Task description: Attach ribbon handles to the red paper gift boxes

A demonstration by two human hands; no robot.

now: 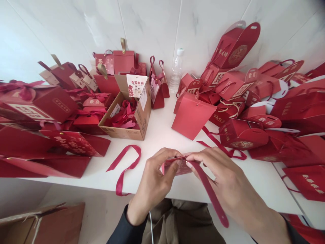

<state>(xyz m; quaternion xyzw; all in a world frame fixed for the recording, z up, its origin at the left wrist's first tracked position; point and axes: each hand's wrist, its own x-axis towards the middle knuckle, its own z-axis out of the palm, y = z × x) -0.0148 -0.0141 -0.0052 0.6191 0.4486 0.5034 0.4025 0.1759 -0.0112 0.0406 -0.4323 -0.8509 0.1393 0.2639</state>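
Cardboard box (124,133) holds red straps (127,113); fingers (166,153) pinch gift box (183,170), another strap (211,193).

Upright bottle (175,74), probably clear plastic.

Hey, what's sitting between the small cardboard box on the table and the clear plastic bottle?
Narrow red gift boxes with ribbon handles stand between the cardboard box and the bottle, as the head view shows.

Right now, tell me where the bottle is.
In the head view, the bottle stands near the wall, between the small red bags and a red box on its right.
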